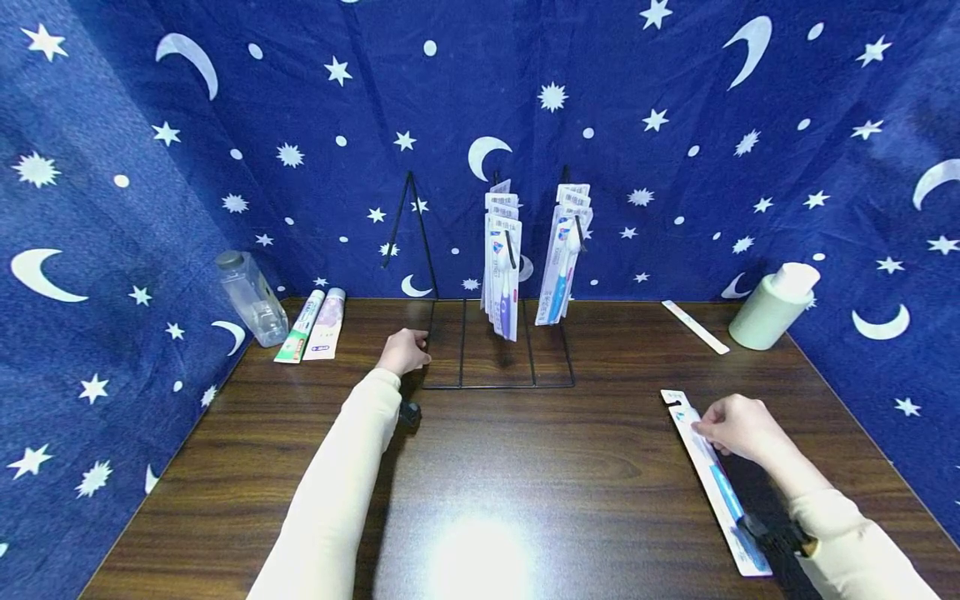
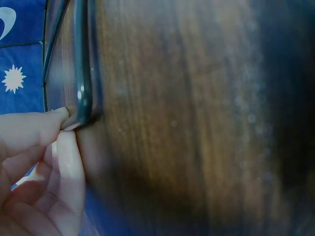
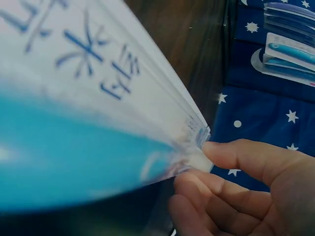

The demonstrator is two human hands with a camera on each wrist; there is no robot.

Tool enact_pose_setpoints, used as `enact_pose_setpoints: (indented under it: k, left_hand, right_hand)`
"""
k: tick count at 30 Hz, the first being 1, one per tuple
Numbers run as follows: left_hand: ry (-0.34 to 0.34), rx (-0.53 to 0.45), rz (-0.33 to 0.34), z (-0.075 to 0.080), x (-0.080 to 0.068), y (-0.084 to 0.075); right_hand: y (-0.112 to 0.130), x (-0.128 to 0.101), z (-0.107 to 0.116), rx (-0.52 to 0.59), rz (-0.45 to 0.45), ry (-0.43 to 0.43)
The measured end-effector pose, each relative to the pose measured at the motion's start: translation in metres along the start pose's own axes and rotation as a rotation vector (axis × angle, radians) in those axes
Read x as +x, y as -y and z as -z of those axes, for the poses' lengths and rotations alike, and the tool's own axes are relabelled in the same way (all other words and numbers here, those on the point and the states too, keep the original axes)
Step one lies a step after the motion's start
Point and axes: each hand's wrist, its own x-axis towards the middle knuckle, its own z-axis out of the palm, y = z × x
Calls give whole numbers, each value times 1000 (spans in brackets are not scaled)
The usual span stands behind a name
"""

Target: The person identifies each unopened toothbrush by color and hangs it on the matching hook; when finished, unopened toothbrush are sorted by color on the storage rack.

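A black wire display rack [image 1: 517, 387] stands at the far side of the table. My left hand [image 1: 405, 351] is at its left side, and in the left wrist view thumb and finger pinch the bent wire end [image 2: 82, 105]. My right hand [image 1: 738, 427] pinches a packaged toothbrush [image 1: 705, 458] near its upper end. This long pack has a white card, a blue handle and a notched hanging hole at the far end. On the rack's hooks hang purple toothbrush packs [image 1: 504, 292] in the middle and blue toothbrush packs [image 1: 558, 275] to the right. The rack's left hook [image 1: 397, 221] is bare.
At the back left stand a clear bottle [image 1: 255, 304] and two toothpaste tubes, one green and white [image 1: 302, 327], one pale pink [image 1: 327, 325]. A narrow white strip [image 1: 695, 327] lies at the back right beside a pale green bottle [image 1: 768, 312]. Blue starry cloth [image 1: 450, 108] encloses the table.
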Motion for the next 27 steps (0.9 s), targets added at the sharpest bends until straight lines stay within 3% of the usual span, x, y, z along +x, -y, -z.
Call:
enact_pose_setpoints:
  k: [5,13,14,17,21,27]
  left_hand:
    - [-10,11,-11,1,-2,-2]
    - [32,-44,47,-2,9,4]
    - [15,-58,14,-6,13,10]
    - [25,-51,16,-8,18,15]
    - [30,0,20,-2,9,5]
    - [-3,63,-35,5,-5,-5]
  right_hand:
    - [5,0,5,-17,30,-113]
    - [29,-3,15,0,139,-508]
    - [34,-4,16,14,144,-545]
    - [49,-7,20,62,152,-637]
    - [67,-10,23,151,157,-728]
    - [93,-8,25,292,175,-837]
